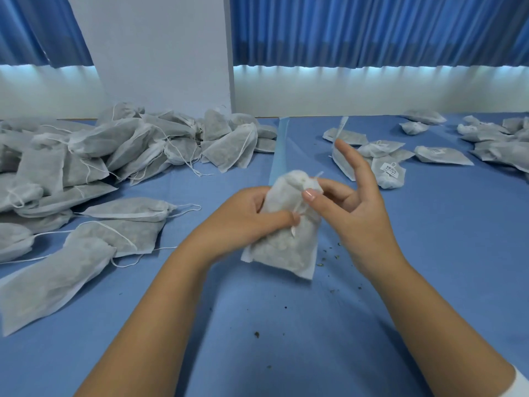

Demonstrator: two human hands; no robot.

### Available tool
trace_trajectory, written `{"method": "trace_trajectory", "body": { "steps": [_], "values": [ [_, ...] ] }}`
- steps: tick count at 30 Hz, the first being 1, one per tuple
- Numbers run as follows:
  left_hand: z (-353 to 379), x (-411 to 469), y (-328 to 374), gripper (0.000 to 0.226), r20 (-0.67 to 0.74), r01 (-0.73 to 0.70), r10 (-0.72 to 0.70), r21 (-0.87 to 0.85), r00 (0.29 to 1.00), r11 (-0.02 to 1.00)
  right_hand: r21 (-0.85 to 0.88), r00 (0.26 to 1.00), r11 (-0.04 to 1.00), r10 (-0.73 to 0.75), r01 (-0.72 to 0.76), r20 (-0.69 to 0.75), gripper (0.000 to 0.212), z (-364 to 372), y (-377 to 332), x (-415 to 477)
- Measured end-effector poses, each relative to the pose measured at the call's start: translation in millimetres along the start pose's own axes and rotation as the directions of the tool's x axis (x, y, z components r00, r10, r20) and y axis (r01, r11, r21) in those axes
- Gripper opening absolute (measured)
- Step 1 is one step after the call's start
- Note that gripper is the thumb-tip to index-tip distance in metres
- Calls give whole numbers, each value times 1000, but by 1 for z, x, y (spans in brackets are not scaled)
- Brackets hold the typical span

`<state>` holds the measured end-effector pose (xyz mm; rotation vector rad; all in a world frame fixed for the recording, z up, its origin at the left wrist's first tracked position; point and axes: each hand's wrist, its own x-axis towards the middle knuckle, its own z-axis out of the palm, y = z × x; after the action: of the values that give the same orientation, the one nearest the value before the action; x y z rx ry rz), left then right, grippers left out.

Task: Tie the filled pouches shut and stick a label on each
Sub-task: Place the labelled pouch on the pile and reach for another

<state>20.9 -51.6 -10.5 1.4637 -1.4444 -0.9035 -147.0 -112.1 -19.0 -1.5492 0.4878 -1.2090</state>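
Observation:
A white filled pouch (286, 247) is held upright above the blue table (286, 325) at the centre. My left hand (246, 219) grips its left side, thumb pressed across the middle near the drawstring. My right hand (343, 202) pinches the gathered neck and the white drawstring (299, 207) with thumb and a finger, while the index finger points up and away. A big heap of untied pouches (114, 156) with loose strings lies on the left. Tied pouches carrying labels (389, 170) lie at the back right.
A strip of backing paper (279, 144) lies on the table behind the held pouch. More pouches (498, 138) are piled at the far right. Small crumbs of filling (329, 253) dot the cloth. A white wall and blue curtains close the far edge.

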Motion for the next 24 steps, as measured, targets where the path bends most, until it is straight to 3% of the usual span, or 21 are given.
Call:
{"method": "trace_trajectory", "body": {
  "steps": [5, 11, 15, 19, 22, 24],
  "values": [
    [8, -4, 4, 30, 95, -18, 13, 59, 995, 998, -13, 992, 998, 53, -55, -117, 66, -3, 2, 1],
    [7, 1, -2, 35, -47, 13, -10, 65, 999, 998, 55, 966, 994, 107, -97, -235, 49, -8, 6, 8],
    [2, 5, -5, 44, -210, 70, -86, -82, 974, 994, -47, 946, 999, 3, -19, -324, 13, -16, 3, 10],
    [-4, 5, -4, 47, -264, 90, -130, -159, 956, 983, -156, 989, 988, -38, 16, -141, 9, -15, 0, 6],
    [-5, 4, -3, 47, -253, 83, -120, -154, 960, 985, -220, 998, 975, 32, -21, 48, 21, -9, -2, 1],
    [-4, 3, -2, 49, -240, 78, -110, -138, 965, 987, -230, 992, 972, 81, -56, 100, 21, -6, -2, -1]
  ]
}}
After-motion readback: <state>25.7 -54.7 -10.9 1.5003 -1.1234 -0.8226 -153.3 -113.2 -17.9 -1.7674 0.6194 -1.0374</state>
